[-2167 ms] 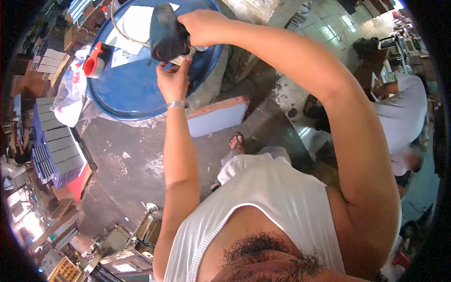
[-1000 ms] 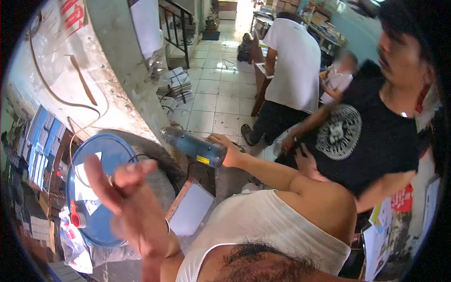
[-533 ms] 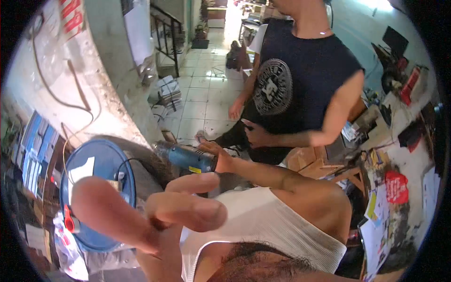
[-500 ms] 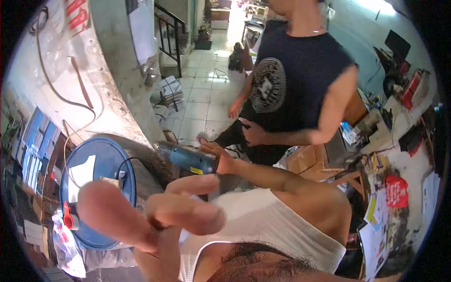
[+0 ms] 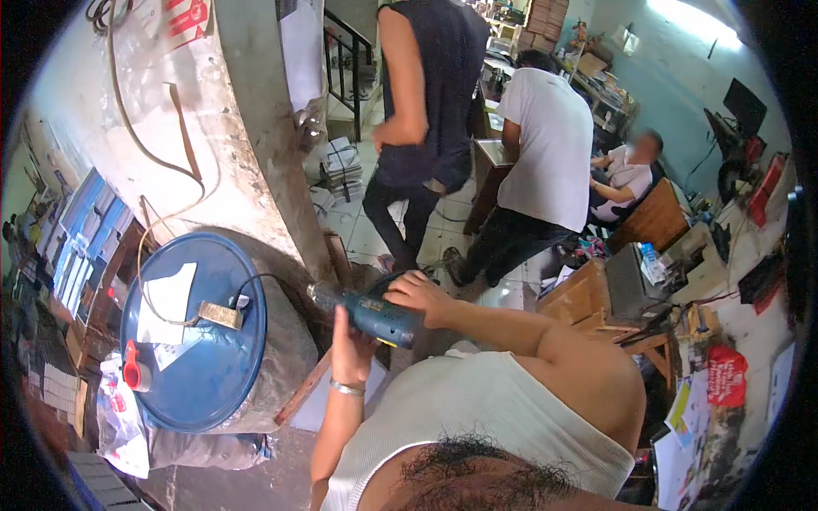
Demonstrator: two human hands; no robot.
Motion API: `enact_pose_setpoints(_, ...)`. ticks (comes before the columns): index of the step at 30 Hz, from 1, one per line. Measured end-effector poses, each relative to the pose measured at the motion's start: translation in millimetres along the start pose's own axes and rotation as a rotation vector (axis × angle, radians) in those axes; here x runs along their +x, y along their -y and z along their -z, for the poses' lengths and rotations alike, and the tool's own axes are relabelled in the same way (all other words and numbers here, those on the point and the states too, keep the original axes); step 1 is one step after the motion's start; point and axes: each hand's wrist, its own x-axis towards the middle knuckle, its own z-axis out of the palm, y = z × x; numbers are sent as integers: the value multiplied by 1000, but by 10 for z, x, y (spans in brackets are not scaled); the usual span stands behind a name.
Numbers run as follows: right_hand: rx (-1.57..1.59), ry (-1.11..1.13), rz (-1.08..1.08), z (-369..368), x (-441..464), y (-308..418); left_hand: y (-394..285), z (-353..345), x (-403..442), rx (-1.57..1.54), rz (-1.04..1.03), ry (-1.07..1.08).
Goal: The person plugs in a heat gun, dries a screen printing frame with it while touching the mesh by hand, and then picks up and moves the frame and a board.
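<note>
A blue-green power tool with a metallic front end lies across both my hands, that end pointing left. My right hand closes over its rear top. From below, my left hand, with a silver bracelet at the wrist, grips its near side with the thumb up; the other fingers are mostly hidden. A black cord leads to an extension socket on the blue drum lid. The tool's exact kind is unclear.
White paper and a red-and-white tape-like roll sit on the lid. Three people are beyond: one in a dark sleeveless top, one in a white shirt, one seated. A wooden desk stands right.
My left hand has dropped from close to the camera onto the tool. My right hand stays on it. The person in dark clothing has moved away and left, revealing two others.
</note>
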Motion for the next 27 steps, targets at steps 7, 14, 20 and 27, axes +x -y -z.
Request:
enact_pose_setpoints(7,-79,192,2,-157,-175,81,434,237,205,-55,-103,-122)
enact_pose_setpoints(14,30,28,-169,268,-595,222,519,395,254,-6,-126,-227)
enact_pose_setpoints(20,-106,186,-1028,-91,-1976,123,427,450,244,-63,-197,-235)
enact_pose_setpoints(27,107,935,-1092,-644,-2842,-357,360,398,236,-73,-115,-258)
